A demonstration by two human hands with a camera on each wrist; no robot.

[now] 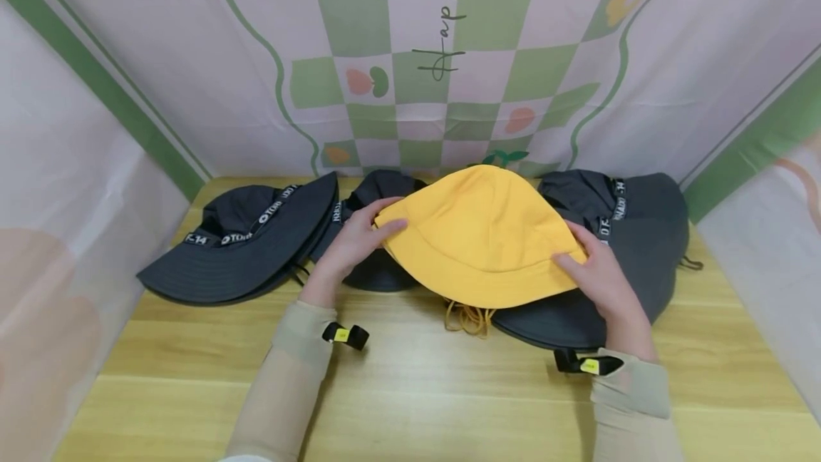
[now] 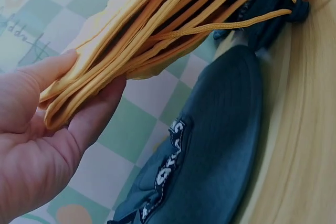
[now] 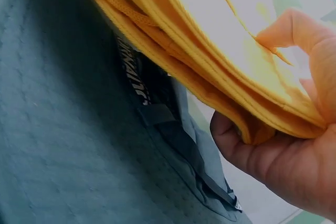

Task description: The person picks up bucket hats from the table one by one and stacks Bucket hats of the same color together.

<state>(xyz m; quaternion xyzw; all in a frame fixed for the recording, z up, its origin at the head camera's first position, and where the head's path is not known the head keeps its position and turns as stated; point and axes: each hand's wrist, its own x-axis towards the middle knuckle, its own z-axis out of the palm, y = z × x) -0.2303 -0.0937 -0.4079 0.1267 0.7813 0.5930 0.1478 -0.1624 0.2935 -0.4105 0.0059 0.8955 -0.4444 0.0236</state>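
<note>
A yellow bucket hat (image 1: 487, 234), folded flat, is held up above the table between both hands. My left hand (image 1: 355, 237) pinches its left end, thumb on the near face. At the right end my right hand (image 1: 599, 269) grips the brim the same way. Several layers of yellow brim edge (image 2: 136, 40) show in the left wrist view, stacked together. Yellow cords (image 1: 471, 318) dangle beneath. Green leaves (image 1: 505, 157) stick up at the hat's top. Behind and below it, dark bucket hats are partly covered, one at the middle (image 1: 385, 273) and one at the right (image 1: 648, 248).
More dark bucket hats (image 1: 256, 248) with lettered bands lie overlapped at the table's left. The wooden table (image 1: 410, 391) runs along the front. A checked cloth (image 1: 423, 113) hangs behind, with further cloth walls at both sides.
</note>
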